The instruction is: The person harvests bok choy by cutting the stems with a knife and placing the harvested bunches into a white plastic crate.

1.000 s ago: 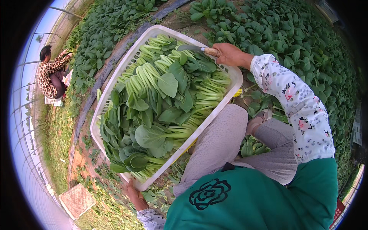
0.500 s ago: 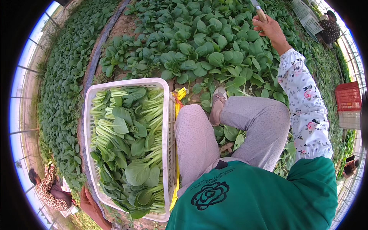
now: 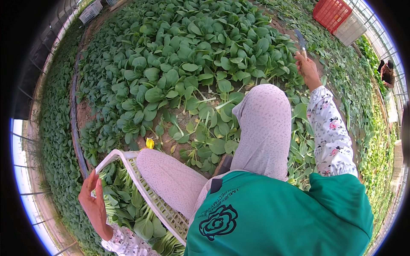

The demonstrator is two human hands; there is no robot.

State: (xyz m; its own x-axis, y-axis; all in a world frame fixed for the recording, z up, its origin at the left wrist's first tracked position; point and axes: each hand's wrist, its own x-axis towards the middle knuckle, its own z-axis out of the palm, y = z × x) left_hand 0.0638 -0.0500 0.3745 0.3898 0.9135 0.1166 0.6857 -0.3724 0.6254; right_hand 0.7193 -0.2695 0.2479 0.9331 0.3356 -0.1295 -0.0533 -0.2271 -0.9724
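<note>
My left hand (image 3: 93, 204) rests flat on the outer rim of a white plastic crate (image 3: 147, 194) at my lower left. The crate holds cut leafy greens (image 3: 128, 205). My right hand (image 3: 306, 68) is raised at the upper right, shut on a small knife (image 3: 300, 41) whose blade points up. Between my hands lies a bed of growing leafy green plants (image 3: 183, 72). My knees in pale trousers and a green apron fill the lower middle.
A red crate (image 3: 332, 13) and a pale crate (image 3: 352, 29) stand at the far upper right. Another person (image 3: 387, 71) crouches at the right edge. A dark hose or bed edge (image 3: 74, 119) runs along the left. Bare soil patches show near my knees.
The view has swung left, so the crate slid to my lower left and partly behind my knee. My right hand with the knife dropped lower in the picture.
</note>
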